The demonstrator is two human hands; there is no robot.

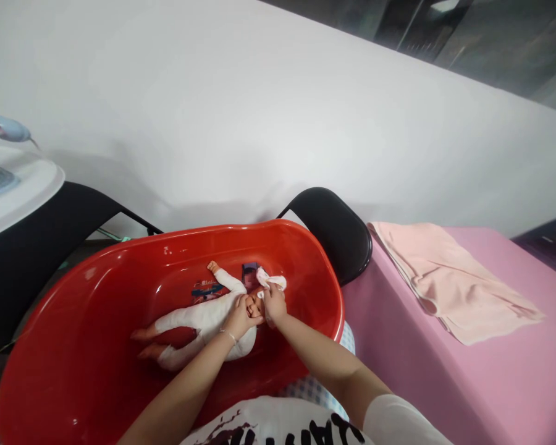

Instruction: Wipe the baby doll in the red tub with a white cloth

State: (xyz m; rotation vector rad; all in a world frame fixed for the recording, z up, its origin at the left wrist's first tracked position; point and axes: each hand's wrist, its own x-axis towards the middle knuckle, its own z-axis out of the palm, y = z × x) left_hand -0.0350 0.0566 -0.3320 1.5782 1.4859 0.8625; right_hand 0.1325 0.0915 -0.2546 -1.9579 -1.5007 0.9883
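A baby doll in a white bodysuit [208, 313] lies on its back in a red baby bathtub [97, 315], its bare feet toward the left. My left hand [241, 318] is closed round the doll's chin and neck, thumb and fingers on either side. My right hand [274, 303] is at the top of the doll's head, gripping a small white cloth with pink marks [271, 279]. Part of this cloth sticks out past my fingers on the far side. The doll's face shows between my two hands; the rest of its head is covered.
Right of the tub, a folded peach towel [449, 278] lies on a pink padded table [500, 383]. A black chair [331, 232] stands behind the tub. At the left, a white basin [41, 185] sits on a black surface [69, 228]. A white wall [236, 111] closes the back.
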